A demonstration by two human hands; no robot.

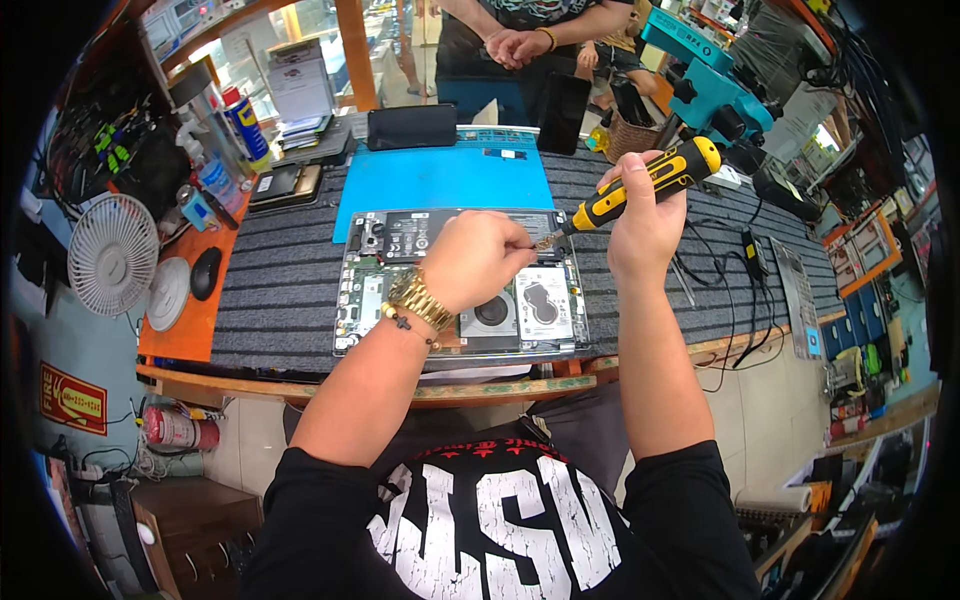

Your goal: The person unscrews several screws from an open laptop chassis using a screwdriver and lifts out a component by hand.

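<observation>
An opened laptop [368,298] lies before me with its inside bared. Its black battery [405,236] runs along the far side, a round fan [491,311] sits near the middle, and a silver hard drive [543,303] fills the near right. In my right hand [645,225] is a yellow and black screwdriver [650,187], tilted with its tip down to the left. My left hand [478,258], above the laptop, has its fingers pinched together by that tip. Whatever small thing they pinch is too small to name. The left hand and wrist hide part of the board.
A blue mat [440,185] lies beyond the laptop, with a dark phone-like slab [412,127] at its far edge. A teal microscope-like device [725,100] stands far right. Black cables [745,290] trail at right. A white fan [113,253] and a black mouse [206,273] are left. Another person's hands [520,47] are clasped across the bench.
</observation>
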